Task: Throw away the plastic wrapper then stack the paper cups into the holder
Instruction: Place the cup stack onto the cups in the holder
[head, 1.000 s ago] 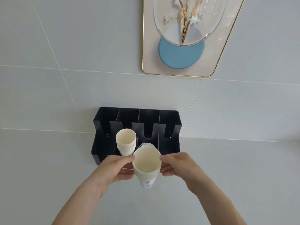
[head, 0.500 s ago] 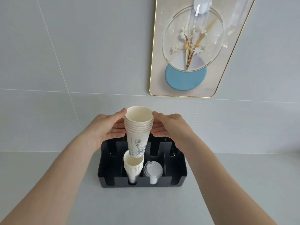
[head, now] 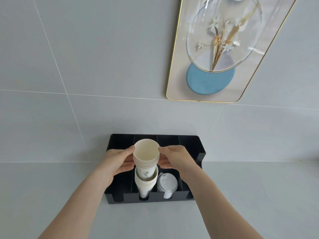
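Note:
A black cup holder point(head: 196, 145) with several slots stands on the grey counter against the tiled wall. In its second slot from the left sits a stack of cream paper cups point(head: 145, 184). A second stack of paper cups point(head: 146, 155) is held between my left hand point(head: 117, 161) and my right hand point(head: 176, 157), and its bottom is partly inside the top cup of the lower stack. Both hands grip the upper stack by its rims from either side. No plastic wrapper is in view.
White plastic lids point(head: 167, 184) fill the slot to the right of the cups. A gold-framed picture point(head: 222, 49) hangs on the wall above right. Grey counter point(head: 259, 195) stretches around the holder.
Both hands lifted the stack from in front of the holder to above the second slot, then lowered it until its bottom entered the stack standing there.

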Motion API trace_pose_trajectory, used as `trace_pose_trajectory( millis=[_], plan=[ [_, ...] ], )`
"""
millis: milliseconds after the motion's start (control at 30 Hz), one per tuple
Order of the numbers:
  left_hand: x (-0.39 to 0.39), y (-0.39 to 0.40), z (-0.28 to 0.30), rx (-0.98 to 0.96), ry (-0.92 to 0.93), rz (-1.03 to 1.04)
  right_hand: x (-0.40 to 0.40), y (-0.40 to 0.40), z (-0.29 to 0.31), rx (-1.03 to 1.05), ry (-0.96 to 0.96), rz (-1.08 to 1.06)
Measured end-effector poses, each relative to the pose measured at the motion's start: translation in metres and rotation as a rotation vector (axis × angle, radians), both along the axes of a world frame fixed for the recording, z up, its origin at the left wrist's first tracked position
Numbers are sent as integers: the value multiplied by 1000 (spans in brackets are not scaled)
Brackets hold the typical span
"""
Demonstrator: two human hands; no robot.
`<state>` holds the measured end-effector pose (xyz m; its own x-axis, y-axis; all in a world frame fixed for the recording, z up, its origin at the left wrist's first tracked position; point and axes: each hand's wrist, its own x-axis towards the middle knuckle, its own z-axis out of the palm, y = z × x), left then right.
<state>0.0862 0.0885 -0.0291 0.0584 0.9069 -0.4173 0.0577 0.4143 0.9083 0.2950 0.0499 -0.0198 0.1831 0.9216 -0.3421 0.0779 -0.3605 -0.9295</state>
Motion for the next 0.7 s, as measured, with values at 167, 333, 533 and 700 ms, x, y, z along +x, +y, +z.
trace_pose_trajectory(
  millis=[167, 333, 533, 700],
  plan=[
    [-8, 12, -11, 16, 64, -27, -13, 16, -18, -47, -108, -40],
    [-17, 23, -21, 72, 172, -64, -28, 31, -32, -52, -225, -19],
    [-22, 43, -45, 78, 190, -72, -35, 43, -42, -35, -274, -26],
    [-22, 54, -68, 50, 200, -77, -37, 53, -62, -85, -297, -39]
  ],
)
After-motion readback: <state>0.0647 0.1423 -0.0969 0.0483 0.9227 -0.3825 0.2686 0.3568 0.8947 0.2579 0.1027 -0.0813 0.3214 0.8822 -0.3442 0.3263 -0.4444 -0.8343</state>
